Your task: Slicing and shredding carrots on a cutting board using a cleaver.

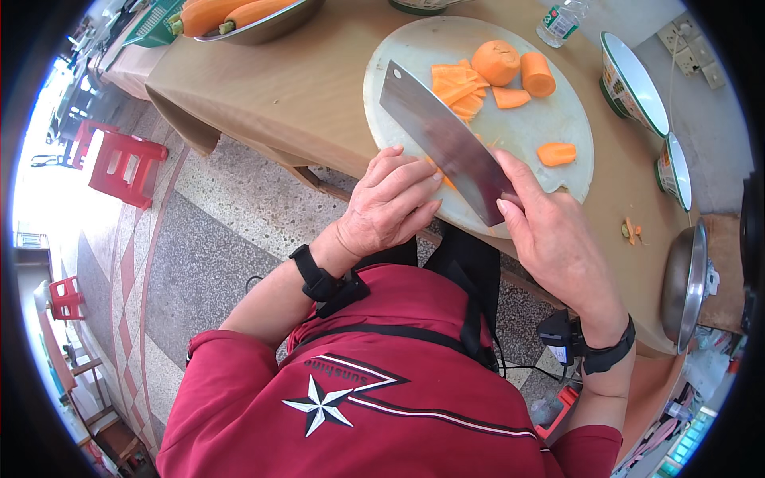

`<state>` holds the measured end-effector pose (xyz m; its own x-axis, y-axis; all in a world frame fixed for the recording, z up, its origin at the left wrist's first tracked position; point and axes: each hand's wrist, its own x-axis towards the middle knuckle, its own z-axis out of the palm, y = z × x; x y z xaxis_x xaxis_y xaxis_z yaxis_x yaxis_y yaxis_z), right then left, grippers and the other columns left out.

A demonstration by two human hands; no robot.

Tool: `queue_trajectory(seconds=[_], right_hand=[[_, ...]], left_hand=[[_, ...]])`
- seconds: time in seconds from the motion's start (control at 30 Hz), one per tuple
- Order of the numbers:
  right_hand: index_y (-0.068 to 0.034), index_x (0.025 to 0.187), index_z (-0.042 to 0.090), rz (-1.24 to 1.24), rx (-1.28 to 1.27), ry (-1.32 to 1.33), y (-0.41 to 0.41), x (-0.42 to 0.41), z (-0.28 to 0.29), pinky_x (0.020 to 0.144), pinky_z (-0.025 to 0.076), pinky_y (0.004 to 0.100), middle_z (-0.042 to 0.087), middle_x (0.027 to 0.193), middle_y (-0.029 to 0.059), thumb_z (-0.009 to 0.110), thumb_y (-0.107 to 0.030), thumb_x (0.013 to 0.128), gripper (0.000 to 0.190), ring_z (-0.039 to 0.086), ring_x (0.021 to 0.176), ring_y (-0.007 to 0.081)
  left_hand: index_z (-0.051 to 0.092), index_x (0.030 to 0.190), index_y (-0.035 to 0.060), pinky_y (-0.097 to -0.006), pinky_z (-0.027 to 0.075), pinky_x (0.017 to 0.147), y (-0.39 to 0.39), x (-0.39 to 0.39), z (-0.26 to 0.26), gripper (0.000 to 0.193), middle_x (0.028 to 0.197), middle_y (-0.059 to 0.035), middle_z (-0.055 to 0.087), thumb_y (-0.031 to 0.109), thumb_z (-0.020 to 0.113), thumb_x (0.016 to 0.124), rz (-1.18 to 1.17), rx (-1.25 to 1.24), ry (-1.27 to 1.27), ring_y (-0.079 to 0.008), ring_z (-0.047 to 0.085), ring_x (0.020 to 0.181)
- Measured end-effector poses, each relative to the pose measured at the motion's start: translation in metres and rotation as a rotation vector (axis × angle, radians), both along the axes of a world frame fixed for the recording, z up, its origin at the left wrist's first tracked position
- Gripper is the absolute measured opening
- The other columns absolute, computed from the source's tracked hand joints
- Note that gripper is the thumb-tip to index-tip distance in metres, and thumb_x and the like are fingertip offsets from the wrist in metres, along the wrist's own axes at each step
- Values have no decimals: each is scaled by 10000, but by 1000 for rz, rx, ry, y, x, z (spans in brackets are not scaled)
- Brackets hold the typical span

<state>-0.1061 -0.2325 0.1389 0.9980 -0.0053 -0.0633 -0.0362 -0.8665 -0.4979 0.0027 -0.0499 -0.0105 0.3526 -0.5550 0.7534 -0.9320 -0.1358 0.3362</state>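
My right hand [553,239] is closed on the handle end of a wide cleaver [442,137], whose blade slants over a round, pale cutting board [406,48]. At the board's near edge, my left hand [394,197] rests with curled fingertips on a piece of carrot [445,179], mostly hidden by the blade. Beyond the blade lies a pile of flat carrot slices [457,89]. Beside it stand a thick carrot chunk [496,63] and a shorter cylindrical one [538,74], with a cut piece [511,97] in front. Another small carrot piece [557,153] lies apart at the right.
A metal basin [257,27] of whole carrots is at the upper left, by a green basket [152,27]. A plastic bottle [562,24] stands behind the board. Enamel bowls [636,83], carrot scraps [630,231] and a steel bowl [687,287] are at the right.
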Motion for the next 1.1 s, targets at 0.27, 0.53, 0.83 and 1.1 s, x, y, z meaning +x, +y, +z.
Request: queue_trajectory(seconds=[0.27, 0.53, 0.83, 1.1], right_hand=[[-4, 1387, 436, 49, -41, -47, 0, -1, -3, 650, 491, 503, 648, 754, 238, 532, -89, 951, 454, 645, 703, 413], [0, 1391, 421, 58, -83, -36, 1, -1, -3, 639, 497, 494, 644, 730, 230, 535, -81, 949, 464, 646, 687, 401], [-62, 1401, 429, 43, -64, -19, 6, 1, -3, 632, 460, 530, 635, 745, 256, 541, -77, 948, 467, 622, 687, 446], [41, 1374, 424, 98, -134, -33, 7, 7, -3, 628, 495, 481, 632, 715, 217, 515, -17, 889, 497, 639, 684, 386]], left_hand=[[692, 1078, 22, -469, 412, 1051, 0, 0, 2, 304, 1121, -113, 656, 86, 732, 783, -13, -17, -7, -277, 641, 1012], [701, 1067, 25, -465, 413, 1052, 0, 0, 1, 295, 1113, -111, 653, 81, 734, 779, -6, -23, -9, -270, 642, 1000], [703, 1068, 13, -464, 411, 1053, 0, -1, 1, 304, 1096, -112, 652, 73, 730, 772, -7, -31, -9, -269, 641, 998], [702, 1065, 5, -463, 402, 1060, 0, 0, 1, 303, 1089, -116, 651, 69, 729, 770, -13, -22, -3, -275, 643, 1001]])
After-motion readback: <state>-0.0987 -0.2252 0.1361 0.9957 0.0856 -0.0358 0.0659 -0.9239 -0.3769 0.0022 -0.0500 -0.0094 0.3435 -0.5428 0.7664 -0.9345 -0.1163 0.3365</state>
